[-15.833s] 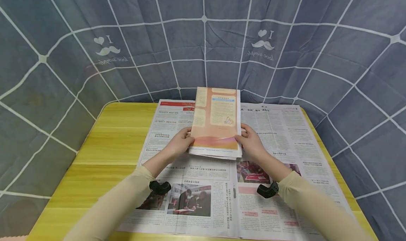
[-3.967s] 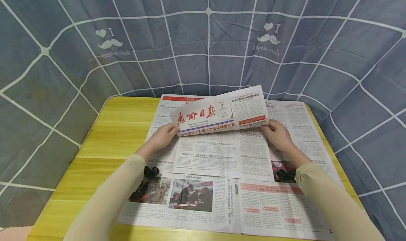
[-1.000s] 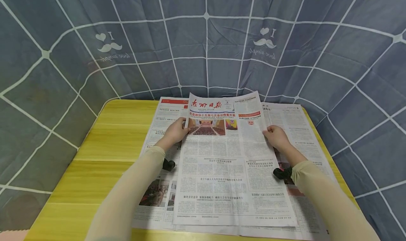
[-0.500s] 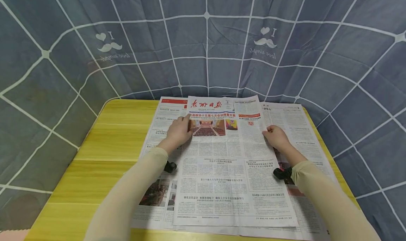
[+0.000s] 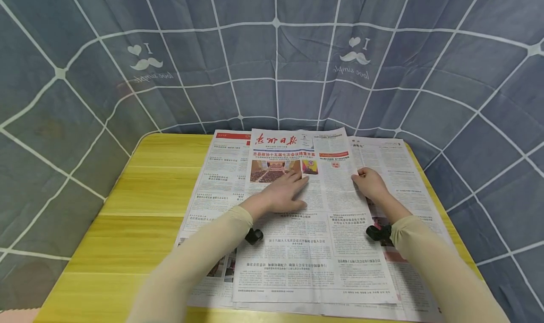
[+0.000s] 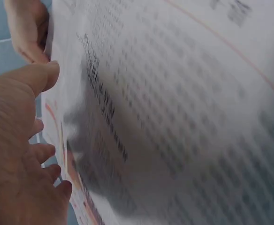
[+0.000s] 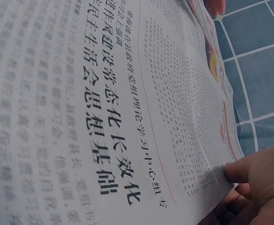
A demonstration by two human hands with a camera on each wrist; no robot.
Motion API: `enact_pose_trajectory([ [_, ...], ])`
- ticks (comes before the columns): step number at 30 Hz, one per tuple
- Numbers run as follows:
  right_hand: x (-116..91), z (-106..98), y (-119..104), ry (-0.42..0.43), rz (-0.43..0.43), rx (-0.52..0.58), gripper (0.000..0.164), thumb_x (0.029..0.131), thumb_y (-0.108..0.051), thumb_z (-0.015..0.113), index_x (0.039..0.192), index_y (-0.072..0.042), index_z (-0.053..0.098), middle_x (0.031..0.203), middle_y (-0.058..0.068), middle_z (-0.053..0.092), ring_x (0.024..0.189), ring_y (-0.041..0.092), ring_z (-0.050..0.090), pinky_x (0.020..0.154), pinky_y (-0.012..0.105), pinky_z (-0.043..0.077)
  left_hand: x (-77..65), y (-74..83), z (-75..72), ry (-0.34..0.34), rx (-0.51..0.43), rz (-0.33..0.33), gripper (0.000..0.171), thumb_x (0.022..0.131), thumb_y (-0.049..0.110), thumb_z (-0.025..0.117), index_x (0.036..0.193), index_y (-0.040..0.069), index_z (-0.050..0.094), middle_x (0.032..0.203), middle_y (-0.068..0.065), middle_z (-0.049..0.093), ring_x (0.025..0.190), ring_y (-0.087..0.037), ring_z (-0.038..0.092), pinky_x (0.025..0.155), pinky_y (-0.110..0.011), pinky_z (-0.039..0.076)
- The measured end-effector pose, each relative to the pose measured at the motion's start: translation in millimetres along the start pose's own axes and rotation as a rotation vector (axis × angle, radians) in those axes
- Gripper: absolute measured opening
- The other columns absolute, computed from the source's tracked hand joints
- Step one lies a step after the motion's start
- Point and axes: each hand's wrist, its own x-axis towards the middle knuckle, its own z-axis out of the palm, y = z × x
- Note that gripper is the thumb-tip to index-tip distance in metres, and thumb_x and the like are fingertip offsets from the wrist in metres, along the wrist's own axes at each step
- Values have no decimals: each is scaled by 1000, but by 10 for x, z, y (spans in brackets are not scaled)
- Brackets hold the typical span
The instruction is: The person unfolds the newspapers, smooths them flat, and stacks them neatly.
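A newspaper with a red title and a photo of a hall lies unfolded, front page up, over a wider spread newspaper. My left hand is over the middle of the front page, just below the photo, fingers extended; in the left wrist view it appears slightly above the paper, its shadow on the print, though contact is hard to tell. The right edge of the newspaper is pinched between thumb and fingers of my right hand. In the right wrist view the right thumb presses on top, with the other fingers curled underneath.
The yellow wood-grain table shows bare on the left and in a strip along the right. A grey-blue curtain with white grid lines hangs around the back and sides. Dark wrist cameras sit at both wrists.
My left hand has let go of the newspaper's left edge and moved right onto the page's middle. The page's top edge has settled lower. The right hand keeps its pinch, almost unmoved.
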Motion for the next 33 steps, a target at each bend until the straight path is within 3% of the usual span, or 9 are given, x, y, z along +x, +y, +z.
enact_pose_trajectory([
  [9,-32,-29,61,-49,6,155,58,109,-34,44,150,8,41,137,30,52,108,36,60,80,44,55,83,166,104,-80,63,-22,78,102,51,56,165,17,24,170,-11,15,156,-31,8,124,-43,12],
  [16,-175,-107,88,-155,-18,424,63,111,-45,36,156,-1,38,135,25,54,95,18,65,75,32,56,99,189,140,-119,92,-65,72,104,51,52,165,20,26,171,-9,14,156,-29,7,124,-44,13],
  [22,-288,-140,45,-266,-91,624,62,113,-43,34,160,-4,32,148,24,46,109,11,63,85,29,56,117,189,109,-152,125,-55,67,105,50,52,164,29,28,170,-10,14,156,-31,10,124,-47,16],
  [25,-331,-124,18,-295,-114,645,63,112,-44,34,161,-5,30,151,24,44,114,12,62,88,28,55,115,193,103,-165,117,-52,64,105,49,51,163,33,28,170,-11,13,156,-32,8,123,-49,16],
  [33,-430,-87,-12,-293,-111,613,66,110,-50,36,161,-7,32,141,23,48,107,18,62,84,32,56,141,222,102,-179,131,-61,61,106,48,51,162,35,31,171,-11,12,156,-31,8,123,-49,16],
])
